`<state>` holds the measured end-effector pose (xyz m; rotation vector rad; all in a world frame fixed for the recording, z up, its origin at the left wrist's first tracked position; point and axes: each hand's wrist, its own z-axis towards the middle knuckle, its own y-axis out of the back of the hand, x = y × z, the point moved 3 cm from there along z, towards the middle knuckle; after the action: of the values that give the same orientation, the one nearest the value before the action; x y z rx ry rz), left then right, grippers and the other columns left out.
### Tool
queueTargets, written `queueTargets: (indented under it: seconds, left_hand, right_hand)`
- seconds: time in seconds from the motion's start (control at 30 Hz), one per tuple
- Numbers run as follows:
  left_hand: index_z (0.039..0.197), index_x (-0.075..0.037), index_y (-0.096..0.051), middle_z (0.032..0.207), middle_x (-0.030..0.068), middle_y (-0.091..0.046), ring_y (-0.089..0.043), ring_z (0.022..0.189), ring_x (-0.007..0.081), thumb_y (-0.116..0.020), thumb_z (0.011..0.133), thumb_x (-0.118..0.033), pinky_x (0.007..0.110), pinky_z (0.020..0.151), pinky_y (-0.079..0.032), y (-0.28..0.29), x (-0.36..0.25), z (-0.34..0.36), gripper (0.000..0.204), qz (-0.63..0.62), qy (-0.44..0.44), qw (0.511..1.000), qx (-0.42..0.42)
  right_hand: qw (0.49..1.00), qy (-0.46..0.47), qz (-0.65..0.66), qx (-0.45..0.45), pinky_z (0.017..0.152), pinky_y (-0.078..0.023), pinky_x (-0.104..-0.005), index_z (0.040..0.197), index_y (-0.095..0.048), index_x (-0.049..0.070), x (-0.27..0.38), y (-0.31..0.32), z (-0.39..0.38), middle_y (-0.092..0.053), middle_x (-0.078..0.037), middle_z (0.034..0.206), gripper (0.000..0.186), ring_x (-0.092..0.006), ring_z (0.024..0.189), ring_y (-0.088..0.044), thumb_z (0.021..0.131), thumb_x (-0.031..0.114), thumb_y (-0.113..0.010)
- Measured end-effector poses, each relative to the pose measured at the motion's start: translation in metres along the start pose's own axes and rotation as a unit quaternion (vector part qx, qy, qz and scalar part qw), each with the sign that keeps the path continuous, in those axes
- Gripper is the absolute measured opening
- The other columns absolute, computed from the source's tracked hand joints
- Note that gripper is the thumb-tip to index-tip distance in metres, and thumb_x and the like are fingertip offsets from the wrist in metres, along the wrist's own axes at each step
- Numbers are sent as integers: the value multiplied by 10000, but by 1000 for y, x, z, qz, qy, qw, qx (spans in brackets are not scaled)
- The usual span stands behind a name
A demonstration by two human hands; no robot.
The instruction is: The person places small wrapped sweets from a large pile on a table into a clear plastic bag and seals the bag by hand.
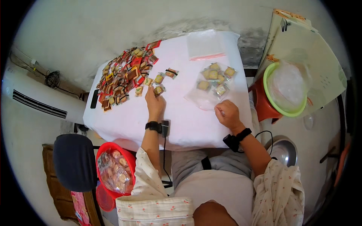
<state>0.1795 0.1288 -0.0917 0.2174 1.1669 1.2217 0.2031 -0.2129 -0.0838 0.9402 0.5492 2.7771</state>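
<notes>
On the white-covered table [181,120], my left hand [154,105] reaches toward several small wrapped biscuits, its index finger stretched out. Its fingertips are right beside one wrapped biscuit [158,90] and just below another small packet [148,81]. Two more wrapped biscuits [159,78] lie a little beyond. My right hand [228,115] is closed at the near edge of a clear plastic bag [196,98], its fingers curled over the film. Several yellowish wrapped biscuits [213,75] are in or on that bag; the film makes it hard to tell which.
A big heap of mixed wrapped snacks [124,77] covers the table's left. Flat clear bags [205,45] lie at the far edge, a black phone [94,99] at the left edge. A red bucket [132,162] stands lower left; a green-rimmed basin [266,84] stands right.
</notes>
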Motion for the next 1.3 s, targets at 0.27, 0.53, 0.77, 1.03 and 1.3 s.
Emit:
queueTargets:
  seconds: [0.27,0.53,0.77,1.03,1.3]
  left_hand:
    - [1159,27,-567,1096,213,-594,-516,1042,363,-637,786,-123,434,924,-420,0,-18,-7,408,88,-43,993,62]
    - [1117,6,-599,1041,167,-615,-558,1003,319,-683,768,-113,391,882,-456,-4,-121,-83,378,-103,-109,982,110]
    - [1185,24,-564,1118,231,-589,-548,1038,389,-663,789,-96,424,920,-440,-65,-169,-67,425,-75,-173,968,167]
    - [1211,41,-510,1192,250,-543,-487,1114,415,-636,829,-135,454,949,-407,-108,-180,-42,439,-43,-111,988,101]
    - [1221,24,-522,1285,257,-478,-451,1164,439,-610,810,-76,479,981,-386,-90,-184,-58,432,-42,-238,961,133]
  right_hand:
    - [999,11,-29,12,594,-443,-365,732,-578,69,-3,1,-1,-550,-82,675,101,-271,637,-552,735,54,-678]
    - [1000,15,-13,-10,561,-432,-368,735,-574,45,-2,3,2,-529,-96,654,104,-282,614,-533,727,16,-674]
    - [1000,5,-22,-1,612,-450,-377,763,-584,55,-2,2,-2,-548,-94,695,86,-286,655,-547,748,76,-666]
    - [1000,9,-22,4,610,-450,-367,739,-586,61,0,3,-1,-544,-87,686,83,-272,647,-545,748,96,-661]
    - [999,10,-33,2,614,-451,-367,737,-581,66,-5,5,-3,-545,-83,686,97,-269,642,-548,744,104,-670]
